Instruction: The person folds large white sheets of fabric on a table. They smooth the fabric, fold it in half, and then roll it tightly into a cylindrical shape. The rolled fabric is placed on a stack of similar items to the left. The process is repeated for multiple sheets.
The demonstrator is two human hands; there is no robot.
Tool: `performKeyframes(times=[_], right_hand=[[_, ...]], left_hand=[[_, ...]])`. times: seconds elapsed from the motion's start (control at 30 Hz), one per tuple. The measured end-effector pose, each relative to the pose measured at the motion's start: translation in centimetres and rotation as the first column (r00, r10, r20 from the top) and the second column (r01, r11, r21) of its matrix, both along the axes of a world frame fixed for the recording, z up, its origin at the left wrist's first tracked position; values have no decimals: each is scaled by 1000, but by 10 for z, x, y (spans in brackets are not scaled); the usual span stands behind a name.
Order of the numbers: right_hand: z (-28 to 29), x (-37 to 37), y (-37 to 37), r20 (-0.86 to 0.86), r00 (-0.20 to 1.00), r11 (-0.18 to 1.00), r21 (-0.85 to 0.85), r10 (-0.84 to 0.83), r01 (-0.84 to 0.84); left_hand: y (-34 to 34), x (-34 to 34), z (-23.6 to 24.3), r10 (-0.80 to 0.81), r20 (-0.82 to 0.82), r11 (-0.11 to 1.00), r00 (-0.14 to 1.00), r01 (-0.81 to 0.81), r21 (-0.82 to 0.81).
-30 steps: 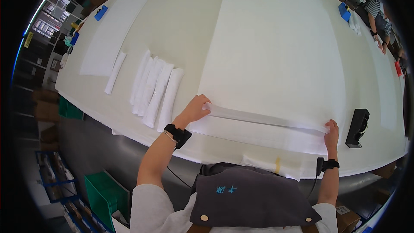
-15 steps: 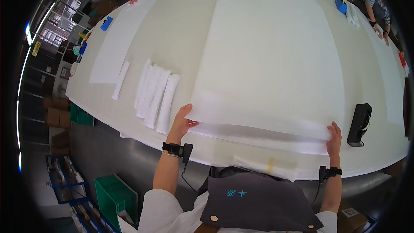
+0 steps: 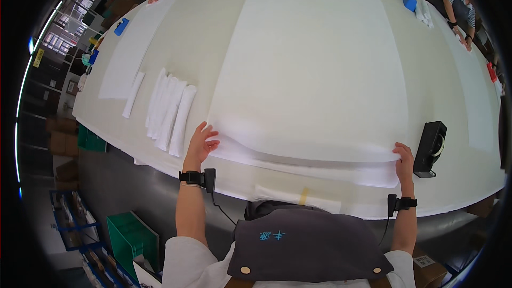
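The left hand [image 3: 200, 145] spreads wide beside the white sheet [image 3: 314, 85], which the right hand [image 3: 405, 161] pinches, its thumb obscured.

A white sheet [image 3: 314, 74] lies on the bench [image 3: 197, 37], its near edge lifted in a fold. The left grip [image 3: 200, 145], loosely splayed, is at the fold's left end; the right grip [image 3: 404, 161] pinches its right end. White rolls [image 3: 182, 120] lie left of the sheet, a black tape dispenser [image 3: 425, 152] right.

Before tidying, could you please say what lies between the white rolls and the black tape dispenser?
The head view shows a large white sheet there, with left hand and right hand at its near end.
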State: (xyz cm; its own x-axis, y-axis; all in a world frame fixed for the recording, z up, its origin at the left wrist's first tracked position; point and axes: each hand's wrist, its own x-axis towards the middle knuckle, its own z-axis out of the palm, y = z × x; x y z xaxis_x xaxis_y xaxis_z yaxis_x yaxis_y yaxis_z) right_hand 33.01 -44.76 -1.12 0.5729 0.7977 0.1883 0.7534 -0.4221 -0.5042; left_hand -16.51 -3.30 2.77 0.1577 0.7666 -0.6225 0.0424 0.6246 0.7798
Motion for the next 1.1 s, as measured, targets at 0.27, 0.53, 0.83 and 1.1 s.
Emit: performKeyframes(times=[0.27, 0.53, 0.83, 1.1], right_hand=[[-4, 25, 26, -91, 993, 997, -25, -76, 74], [16, -1, 37, -24, 995, 988, -125, 94, -96], [24, 37, 15, -14, 984, 936, -312, -177, 164], [80, -6, 31, -145, 987, 982, -185, -61, 33]], left_hand=[[-7, 12, 25, 275, 316, 850, 908, -383, 362], [-41, 69, 22, 1, -1000, -207, -21, 978, -20], [51, 98, -20, -264, -964, -67, 12, 997, 30], [47, 100, 13, -74, -984, -167, -163, 975, -149]])
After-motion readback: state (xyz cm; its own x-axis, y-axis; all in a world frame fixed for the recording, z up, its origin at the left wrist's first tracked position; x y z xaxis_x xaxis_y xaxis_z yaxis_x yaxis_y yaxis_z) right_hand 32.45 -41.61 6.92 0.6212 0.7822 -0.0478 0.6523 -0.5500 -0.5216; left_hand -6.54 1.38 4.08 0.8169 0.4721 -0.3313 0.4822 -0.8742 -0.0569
